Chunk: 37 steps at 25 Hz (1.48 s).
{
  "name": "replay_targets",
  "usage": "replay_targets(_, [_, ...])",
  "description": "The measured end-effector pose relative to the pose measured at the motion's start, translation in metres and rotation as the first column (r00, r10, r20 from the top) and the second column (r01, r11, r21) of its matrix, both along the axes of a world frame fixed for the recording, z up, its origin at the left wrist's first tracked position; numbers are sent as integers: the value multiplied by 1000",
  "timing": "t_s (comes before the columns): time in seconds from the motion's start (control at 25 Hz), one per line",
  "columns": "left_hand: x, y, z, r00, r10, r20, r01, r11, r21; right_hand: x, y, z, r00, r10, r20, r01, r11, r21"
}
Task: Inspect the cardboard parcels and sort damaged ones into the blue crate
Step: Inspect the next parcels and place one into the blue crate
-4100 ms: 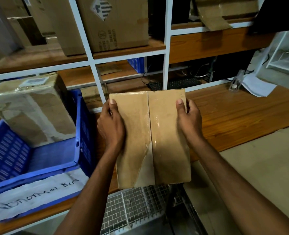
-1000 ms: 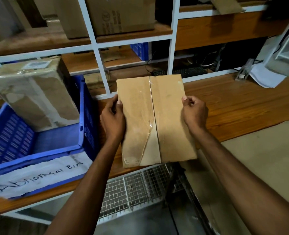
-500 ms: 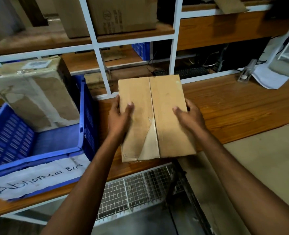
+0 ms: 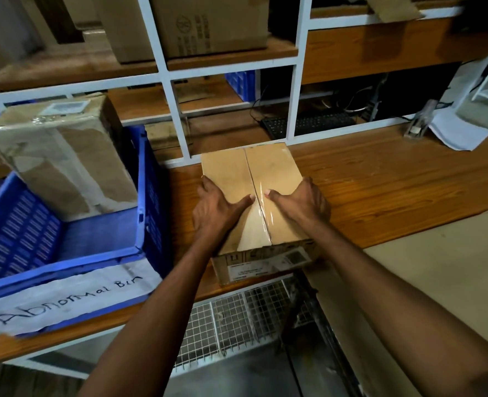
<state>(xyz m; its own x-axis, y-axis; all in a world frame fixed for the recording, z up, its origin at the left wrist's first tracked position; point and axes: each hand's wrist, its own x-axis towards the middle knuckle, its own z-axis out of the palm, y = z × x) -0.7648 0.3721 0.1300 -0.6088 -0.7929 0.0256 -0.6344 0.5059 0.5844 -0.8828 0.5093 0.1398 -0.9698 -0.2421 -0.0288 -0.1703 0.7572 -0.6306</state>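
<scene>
my left hand [image 4: 217, 209] and right hand [image 4: 304, 202] clasp the cardboard parcel [image 4: 265, 167], which lies flat on the worktop [image 4: 380, 181]. fingers hooked over its side edges, thumbs spread inward to the wrinkled tape seam [image 4: 261, 209]. just left, the blue crate [image 4: 149, 184] holds a taped parcel [image 4: 65, 161].

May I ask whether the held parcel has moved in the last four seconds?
Yes: the parcel moved forward and down, no longer overhanging the wooden bench.
</scene>
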Motion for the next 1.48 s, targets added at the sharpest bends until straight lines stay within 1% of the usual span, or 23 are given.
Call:
replay_targets(0.04, [-1, -3, -1, 999, -2, -32, 2, 1000, -4, -3, -1, 0, 1000, 7, -3, -7, 1000, 11])
replay_targets(0.12, [1, -11, -4, 989, -6, -144, 11, 999, 33, -5, -1, -2, 1000, 21, -13, -21, 1000, 1])
replay_targets(0.16, [2, -14, -5, 980, 1, -198, 10, 998, 54, -7, -1, -2, 1000, 6, -25, -7, 1000, -27])
replay_targets(0.24, [3, -20, -6, 970, 23, -244, 3, 995, 105, -14, 0, -2, 999, -40, -16, 38, 994, -103])
replay_targets(0.32, [5, -24, -6, 965, 9, -263, 26, 991, 130, -23, 2, -4, 999, -42, 10, 43, 990, -134])
replay_targets(0.36, [6, -24, -4, 967, 6, -255, 25, 992, 120, -25, 2, -3, 999, -28, 18, 30, 993, -118])
replay_targets(0.44, [9, -27, -5, 968, 55, -243, -35, 996, 84, -30, 1, 0, 1000, -11, 3, 11, 998, -61])
replay_targets(0.48, [12, -29, -6, 965, 78, -249, -55, 993, 101, -31, 2, 1, 1000, -19, -4, 18, 998, -54])
replay_targets(0.56, [14, -36, -12, 953, 108, -283, -58, 982, 181, -32, 0, 1, 998, -66, -2, 65, 994, -87])
replay_targets(0.64, [14, -38, -13, 948, 184, -258, -114, 958, 262, -32, -2, 4, 996, -87, -3, 86, 992, -94])
replay_targets(0.72, [13, -40, -15, 943, 207, -261, -128, 949, 289, -33, 0, 3, 996, -87, -4, 86, 991, -102])
replay_targets(0.8, [17, -37, -15, 908, 205, -366, -94, 949, 300, -28, 5, 10, 993, -117, -2, 114, 974, -195])
replay_targets(0.88, [19, -30, -7, 841, 162, -516, -13, 960, 280, -26, 11, 17, 988, -152, 1, 145, 942, -302])
replay_targets(0.96, [13, -23, 3, 809, 76, -583, 65, 974, 218, -24, 14, 14, 994, -107, -16, 94, 923, -374])
replay_targets(1.04, [11, -17, 9, 817, 36, -575, 77, 982, 171, -21, 16, 14, 994, -97, -48, 67, 902, -427])
replay_targets(1.12, [14, -19, 6, 836, 36, -547, 75, 981, 179, -16, 17, 15, 996, -75, -47, 48, 905, -423])
replay_targets(1.2, [23, -18, -5, 869, 40, -493, 69, 977, 200, -7, 16, 11, 999, -11, -30, -3, 908, -418])
replay_targets(1.24, [26, -16, -9, 879, 64, -473, 38, 978, 203, -1, 14, 7, 999, 1, -40, -18, 902, -431])
replay_targets(1.32, [24, -13, -10, 880, 119, -460, -32, 981, 192, 4, 12, 1, 997, -25, -72, -11, 887, -462])
replay_targets(1.4, [25, -9, -12, 871, 61, -487, 25, 986, 168, 7, 14, -3, 998, 9, -57, -33, 895, -445])
replay_targets(1.48, [27, -3, -10, 868, -7, -497, 72, 991, 112, 10, 15, -5, 997, 46, -63, -66, 925, -374])
